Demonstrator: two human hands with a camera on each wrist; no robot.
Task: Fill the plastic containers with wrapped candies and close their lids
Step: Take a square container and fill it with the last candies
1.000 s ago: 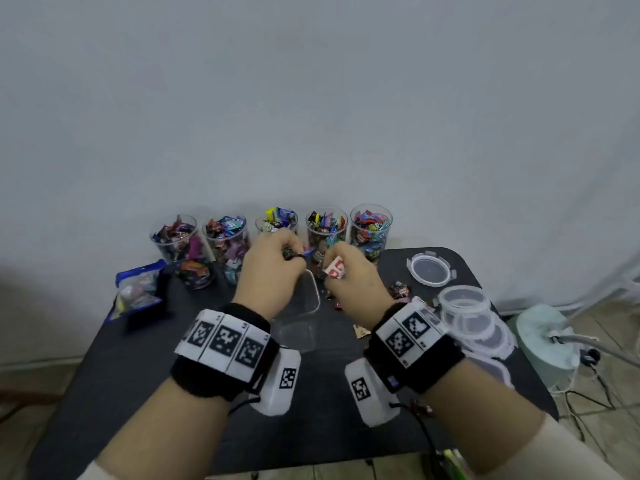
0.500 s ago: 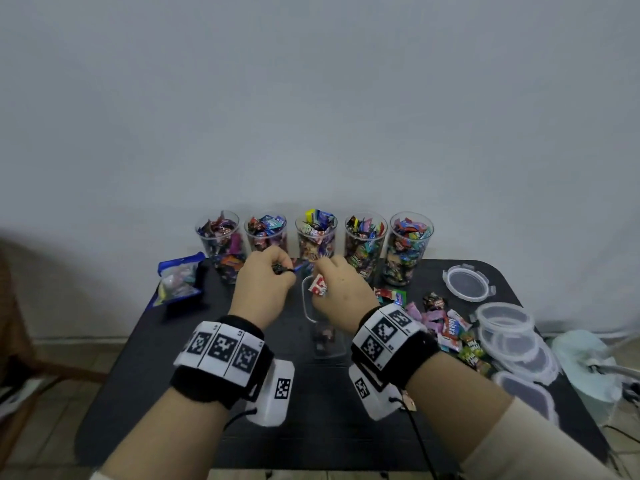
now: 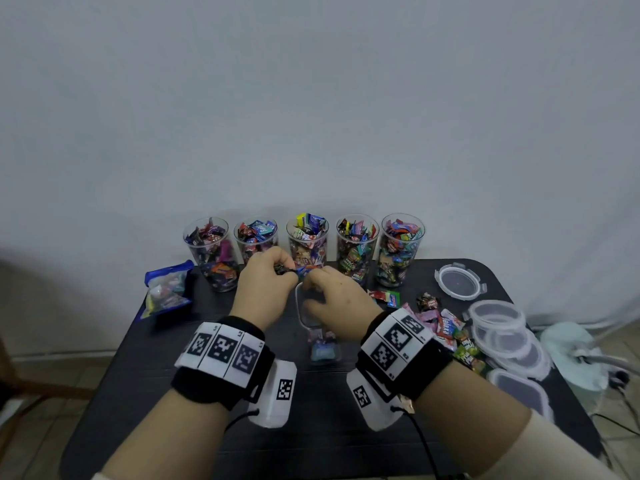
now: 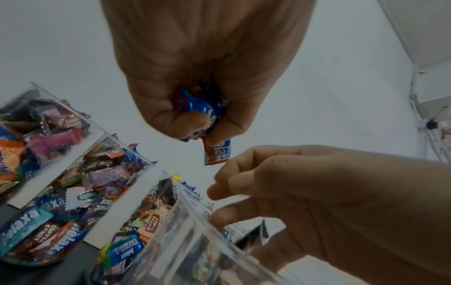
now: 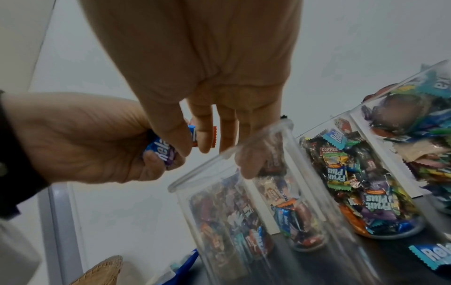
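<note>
A tall clear plastic container (image 3: 320,341) (image 4: 195,241) (image 5: 219,212) stands at the table's middle with a few wrapped candies at its bottom. Just above its rim, my left hand (image 3: 266,285) (image 4: 207,115) grips a bunch of wrapped candies. A blue and orange candy (image 3: 304,268) (image 4: 217,154) (image 5: 161,152) sticks out of that fist. My right hand (image 3: 332,292) (image 5: 192,138) hovers over the container's mouth, its thumb and forefinger pinching the candy's free end. The other right fingers hang over the rim.
Five clear cups (image 3: 356,251) full of candies line the back of the black table (image 3: 329,427). Loose candies (image 3: 446,327) lie to the right, beside stacked round containers (image 3: 498,317) and a lid (image 3: 459,280). A blue bag (image 3: 166,289) lies at the back left.
The red and white candy that my right hand pinched is gone from its fingers. That hand has shifted left to the candy sticking out of my left fist, which stays over the container.
</note>
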